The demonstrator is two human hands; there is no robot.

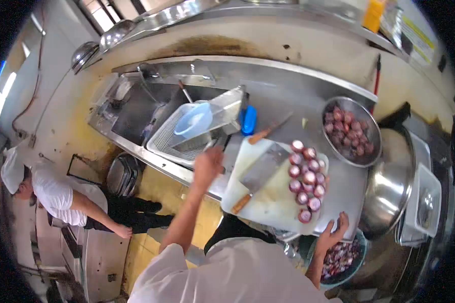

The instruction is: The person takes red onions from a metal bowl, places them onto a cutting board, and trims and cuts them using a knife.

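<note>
My left hand [208, 165] is raised beside the left edge of the cutting board, near the white perforated basket [159, 139]; its fingers are blurred. Past the right front corner of the white cutting board [273, 214], my right hand [334, 230] is open, fingers apart, holding nothing. Several peeled and trimmed red onions [308, 177] stand in rows on the board's right half. A cleaver [263, 169] with a wooden handle lies across its left half. Behind it, a smaller knife [270, 129] rests partly over the board's back edge.
A steel bowl [365, 159] of red onions stands at the back right. A teal tub [361, 262] of onion scraps is below my right hand. The basket holds a blue bowl [197, 121] beside the sink [134, 108]. A co-worker [60, 194] stands at left.
</note>
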